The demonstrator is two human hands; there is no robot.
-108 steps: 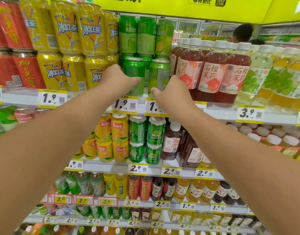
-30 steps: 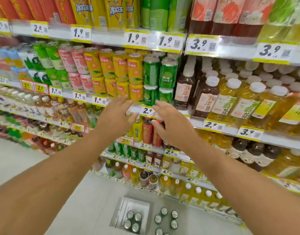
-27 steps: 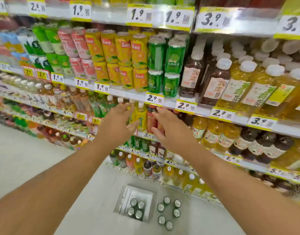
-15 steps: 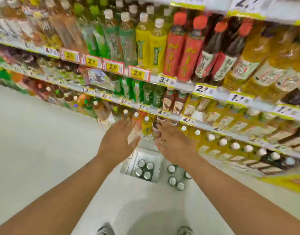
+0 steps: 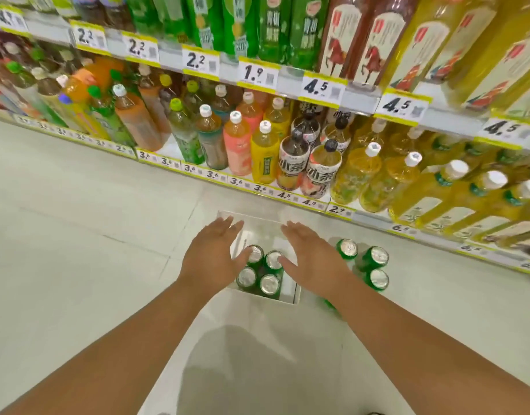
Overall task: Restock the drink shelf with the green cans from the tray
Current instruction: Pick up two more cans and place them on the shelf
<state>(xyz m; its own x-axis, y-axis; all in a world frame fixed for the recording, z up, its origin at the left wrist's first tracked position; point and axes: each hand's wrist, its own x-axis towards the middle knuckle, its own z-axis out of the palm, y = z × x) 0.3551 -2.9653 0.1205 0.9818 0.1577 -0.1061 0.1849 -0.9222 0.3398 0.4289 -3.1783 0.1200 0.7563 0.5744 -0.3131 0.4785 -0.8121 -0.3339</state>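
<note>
A clear tray (image 5: 259,224) stands on the pale floor in front of the bottom shelf. Several green cans (image 5: 269,283) with silver tops stand upright in its near half. My left hand (image 5: 211,257) hovers over the tray's left side with straight fingers, its thumb close to the top of one can. My right hand (image 5: 310,259) is spread over the tray's right side, thumb near another can top. Neither hand holds anything. More green cans (image 5: 374,259) stand on the floor right of the tray; my right forearm hides part of that group.
The bottom shelf (image 5: 257,187) of tall drink bottles runs just behind the tray, edged with yellow price tags. A higher shelf (image 5: 320,88) of green and amber bottles overhangs it. Pale tiled floor (image 5: 78,235) stretches to the left and toward me.
Both hands left the green cans on the upper shelf and came down, empty, to just above the tray. The view dropped from the top shelves to the floor.
</note>
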